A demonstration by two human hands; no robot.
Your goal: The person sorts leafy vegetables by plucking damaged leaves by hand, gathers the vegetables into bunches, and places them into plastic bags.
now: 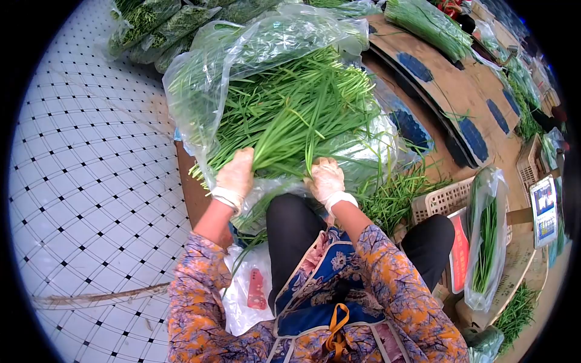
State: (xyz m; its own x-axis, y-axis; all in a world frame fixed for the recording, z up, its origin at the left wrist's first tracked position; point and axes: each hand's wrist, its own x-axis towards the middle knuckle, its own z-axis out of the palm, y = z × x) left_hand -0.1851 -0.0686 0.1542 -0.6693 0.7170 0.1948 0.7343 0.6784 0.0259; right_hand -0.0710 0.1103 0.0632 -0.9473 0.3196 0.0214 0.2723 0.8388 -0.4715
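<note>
A large heap of green garlic chives [290,100] lies in an opened clear plastic bag [200,85] in front of my knees. My left hand [235,174], in a thin translucent glove, is closed around the leaf ends of a bunch at the near left of the heap. At the heap's near edge, my gloved right hand [325,179] pinches a few long leaves; its fingertips are partly hidden. Loose chives [387,199] are scattered right of my right hand.
Full bags of greens [157,30] lie at the back left. A beige plastic crate [445,199], a bagged bunch of chives [486,236] and a scale display [543,209] are on the right. A red phone [256,289] rests on white plastic beside my leg.
</note>
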